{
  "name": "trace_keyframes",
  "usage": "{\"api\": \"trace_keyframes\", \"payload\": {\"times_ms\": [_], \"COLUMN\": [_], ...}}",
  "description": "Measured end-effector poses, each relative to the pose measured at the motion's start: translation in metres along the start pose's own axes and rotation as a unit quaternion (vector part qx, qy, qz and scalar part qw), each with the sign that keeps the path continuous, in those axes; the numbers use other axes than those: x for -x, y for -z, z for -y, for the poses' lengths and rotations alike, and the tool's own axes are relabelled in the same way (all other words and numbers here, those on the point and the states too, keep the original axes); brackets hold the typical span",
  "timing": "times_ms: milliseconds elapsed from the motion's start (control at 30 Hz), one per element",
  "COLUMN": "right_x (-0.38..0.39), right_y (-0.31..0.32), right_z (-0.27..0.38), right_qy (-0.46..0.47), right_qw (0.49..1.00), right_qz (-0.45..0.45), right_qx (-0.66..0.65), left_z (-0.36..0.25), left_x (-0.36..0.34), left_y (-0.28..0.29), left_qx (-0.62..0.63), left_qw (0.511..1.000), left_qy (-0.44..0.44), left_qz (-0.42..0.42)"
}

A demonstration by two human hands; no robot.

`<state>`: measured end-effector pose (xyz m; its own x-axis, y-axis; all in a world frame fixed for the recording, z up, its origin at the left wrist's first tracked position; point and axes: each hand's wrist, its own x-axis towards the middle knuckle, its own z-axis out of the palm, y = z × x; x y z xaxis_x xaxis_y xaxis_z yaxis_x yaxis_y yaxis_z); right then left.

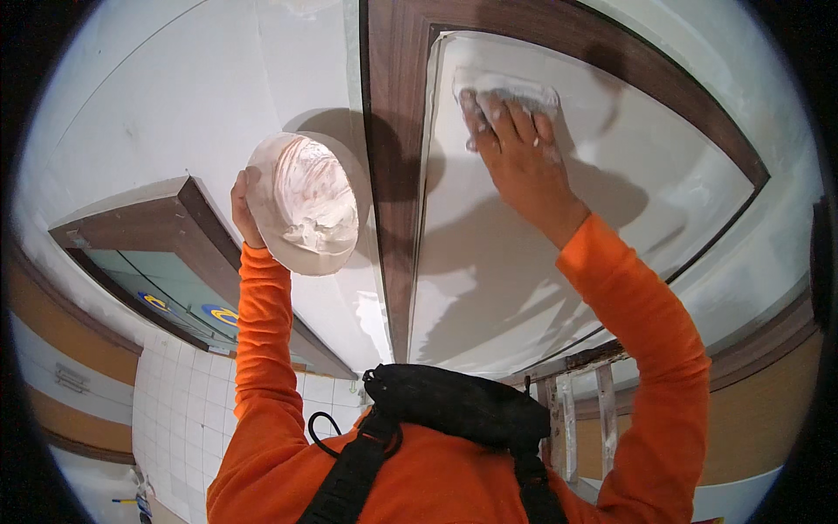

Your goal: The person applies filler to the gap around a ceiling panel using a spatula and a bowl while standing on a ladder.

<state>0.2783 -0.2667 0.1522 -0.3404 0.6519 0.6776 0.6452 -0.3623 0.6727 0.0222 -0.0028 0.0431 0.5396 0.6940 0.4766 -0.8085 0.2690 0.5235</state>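
Note:
My left hand (243, 210) grips a pale, round-rimmed container (262, 162) smeared inside with white paste (310, 196), held up beside a dark wood trim (384, 279). My right hand (515, 148) is closed on a wide flat tool (506, 83), probably a spreader, coated in white, against the upper part of a white panel (524, 323) inside the brown frame. The fingers of that hand are flecked with white, and its shadow falls on the panel.
A brown-framed glass opening (113, 279) with blue and yellow markings is at lower left in a white wall (122, 105). Below are a tiled floor (175, 410), a paint-spattered ladder (605, 410) at right, wooden panelling (70, 358), and a black strapped pack (454, 406) on my chest.

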Motion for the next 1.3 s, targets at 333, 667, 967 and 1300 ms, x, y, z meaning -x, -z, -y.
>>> {"api": "trace_keyframes", "payload": {"times_ms": [333,667,967,1300], "right_x": [-0.036,0.009,0.119,-0.008], "right_y": [-0.017,-0.027,-0.040,0.058], "right_z": [-0.007,0.021,0.135,0.014], "right_qy": [-0.027,0.070,0.173,-0.022], "right_qw": [0.999,0.996,0.919,0.979], "right_qz": [-0.038,0.029,0.191,0.043], "right_qx": [-0.022,-0.053,-0.299,-0.199], "left_z": [-0.004,-0.006,-0.005,0.001], "left_x": [0.001,0.002,0.003,-0.004], "left_y": [-0.009,0.006,-0.003,0.020], "left_qx": [0.010,-0.034,-0.075,-0.009], "left_qw": [0.999,0.999,0.997,0.999], "left_qy": [0.018,-0.005,-0.029,-0.041], "left_qz": [0.026,-0.014,-0.001,-0.026]}}
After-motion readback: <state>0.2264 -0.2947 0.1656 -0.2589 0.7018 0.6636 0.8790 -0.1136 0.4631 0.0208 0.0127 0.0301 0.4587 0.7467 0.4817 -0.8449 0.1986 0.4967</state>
